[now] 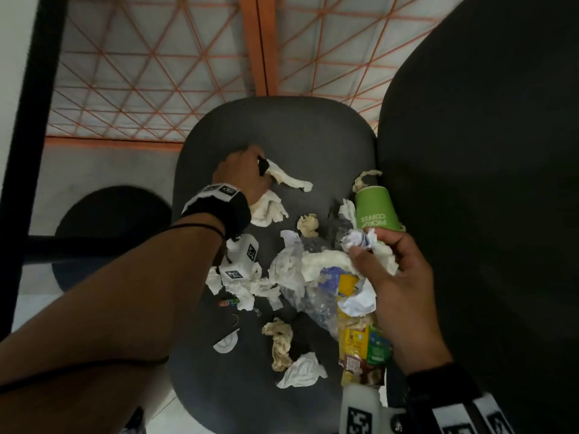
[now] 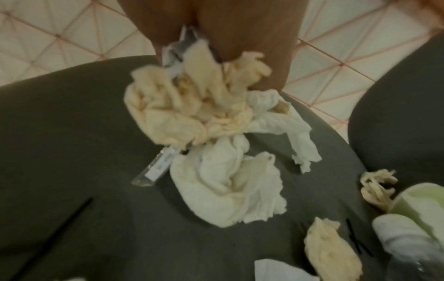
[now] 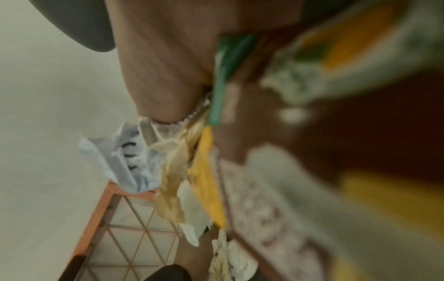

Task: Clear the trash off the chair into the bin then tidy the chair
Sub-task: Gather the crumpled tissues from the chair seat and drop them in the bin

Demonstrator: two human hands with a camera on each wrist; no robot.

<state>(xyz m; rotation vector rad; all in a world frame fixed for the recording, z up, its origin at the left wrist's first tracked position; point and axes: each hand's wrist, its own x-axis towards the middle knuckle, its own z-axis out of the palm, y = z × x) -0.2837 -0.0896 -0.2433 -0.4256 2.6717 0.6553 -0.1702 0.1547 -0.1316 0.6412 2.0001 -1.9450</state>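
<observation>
A dark grey chair seat (image 1: 282, 130) is strewn with trash. At its far left my left hand (image 1: 261, 170) grips a wad of cream and white tissues (image 2: 192, 114), lifted partly off the seat (image 2: 60, 133), with a thin wrapper strip (image 2: 156, 169) beside it. Near the backrest my right hand (image 1: 376, 261) holds a bundle of a yellow snack wrapper (image 1: 360, 339), crumpled paper (image 1: 358, 239) and tissue; the right wrist view shows the same wrapper (image 3: 206, 180) pinched under the thumb. A green paper cup (image 1: 374, 208) sits upside down at its fingertips; whether it is held is unclear. No bin shows.
Loose tissues (image 1: 300, 371), a brownish tissue (image 1: 280, 339), a clear plastic bag (image 1: 297, 286), a small red-green wrapper (image 1: 228, 303) and a white lid piece (image 1: 227, 341) lie on the seat. The chair's backrest (image 1: 485, 183) rises on the right. An orange wire grid (image 1: 141, 73) stands behind.
</observation>
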